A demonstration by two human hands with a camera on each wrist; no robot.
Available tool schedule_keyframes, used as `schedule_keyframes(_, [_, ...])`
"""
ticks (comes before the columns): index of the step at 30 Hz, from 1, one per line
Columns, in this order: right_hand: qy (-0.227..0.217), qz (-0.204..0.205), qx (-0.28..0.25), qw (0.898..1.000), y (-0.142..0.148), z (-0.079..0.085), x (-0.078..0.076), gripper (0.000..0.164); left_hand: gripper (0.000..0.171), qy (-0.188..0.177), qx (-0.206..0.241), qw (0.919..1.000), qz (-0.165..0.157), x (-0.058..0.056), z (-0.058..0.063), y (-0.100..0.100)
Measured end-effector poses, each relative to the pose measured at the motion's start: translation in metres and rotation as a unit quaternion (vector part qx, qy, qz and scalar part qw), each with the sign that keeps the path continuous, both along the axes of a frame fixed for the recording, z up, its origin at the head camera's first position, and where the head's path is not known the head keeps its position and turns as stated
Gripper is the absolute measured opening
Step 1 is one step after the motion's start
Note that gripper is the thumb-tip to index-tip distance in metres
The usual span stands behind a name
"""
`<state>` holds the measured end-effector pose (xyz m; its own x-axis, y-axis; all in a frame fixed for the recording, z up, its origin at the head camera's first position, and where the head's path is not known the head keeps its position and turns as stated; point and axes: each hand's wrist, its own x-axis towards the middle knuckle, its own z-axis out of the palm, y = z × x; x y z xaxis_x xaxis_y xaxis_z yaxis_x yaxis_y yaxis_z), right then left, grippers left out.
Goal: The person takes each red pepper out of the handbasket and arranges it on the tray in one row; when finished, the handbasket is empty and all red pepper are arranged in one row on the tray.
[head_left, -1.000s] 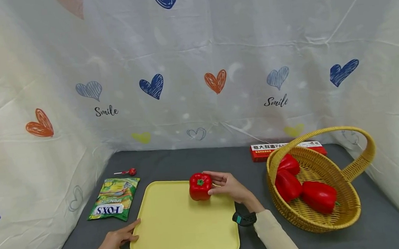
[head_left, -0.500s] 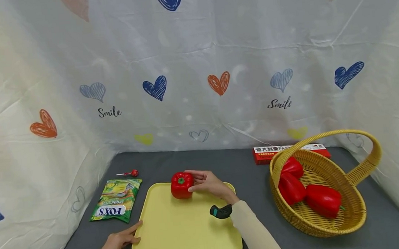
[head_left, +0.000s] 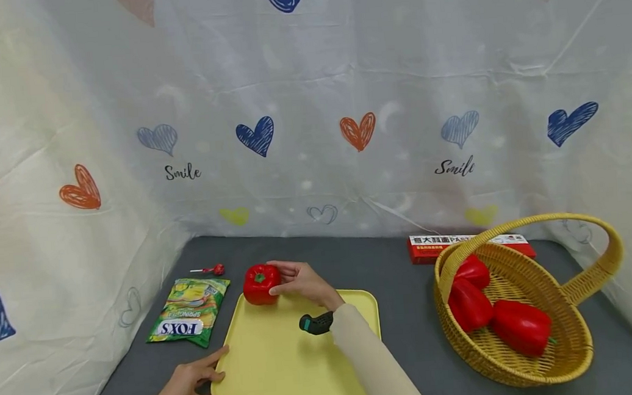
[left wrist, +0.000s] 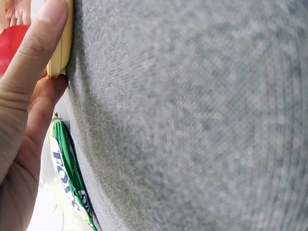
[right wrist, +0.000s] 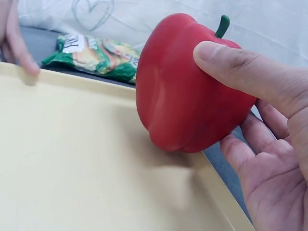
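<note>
A red bell pepper (head_left: pixel 261 284) is in my right hand (head_left: pixel 303 282), held between thumb and fingers over the far left corner of a yellow tray (head_left: pixel 300 358). In the right wrist view the pepper (right wrist: pixel 187 86) hangs just above the tray's corner, tilted, its green stem up; the thumb presses its near side. My left hand (head_left: pixel 188 381) holds the tray's near left edge, fingers along the left rim and thumb by the front corner. The left wrist view shows that hand's fingers (left wrist: pixel 45 103) at the tray's edge (left wrist: pixel 60 53).
Left of the tray lies a green FOX'S candy bag (head_left: pixel 189 310), with a red lollipop (head_left: pixel 218 269) behind it. On the right stands a yellow wicker basket (head_left: pixel 580 350) holding several red peppers (head_left: pixel 523 327). A red pasta box (head_left: pixel 424 252) lies behind the basket.
My right hand has carried the bell pepper leftward and away, from the tray's far right part to its far left corner. The left hand stays on the tray edge. The head view has shifted slightly.
</note>
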<state>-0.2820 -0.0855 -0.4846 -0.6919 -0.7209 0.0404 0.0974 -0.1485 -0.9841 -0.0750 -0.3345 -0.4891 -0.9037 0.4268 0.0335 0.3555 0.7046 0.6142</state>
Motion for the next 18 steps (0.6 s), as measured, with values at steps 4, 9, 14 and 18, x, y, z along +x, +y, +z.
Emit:
schedule_keyframes(4, [-0.005, 0.001, 0.0, 1.0, -0.01, 0.002, 0.001, 0.055, 0.055, 0.017, 0.013, 0.9997, -0.009, 0.0, -0.002, 0.0])
schedule_keyframes(9, [-0.005, 0.008, -0.003, 1.0, -0.015, -0.001, 0.003, 0.057, 0.051, -0.017, 0.038, 0.9991, -0.001, -0.001, -0.002, 0.001])
schedule_keyframes(14, [-0.008, 0.007, -0.009, 1.0, -0.018, -0.004, 0.004, 0.06, 0.052, -0.03, 0.027, 0.9991, 0.008, 0.0, 0.0, 0.002])
schedule_keyframes(18, [0.006, 0.011, -0.008, 1.0, -0.019, -0.002, 0.003, 0.066, 0.047, -0.028, 0.031, 0.999, 0.011, 0.001, 0.0, 0.001])
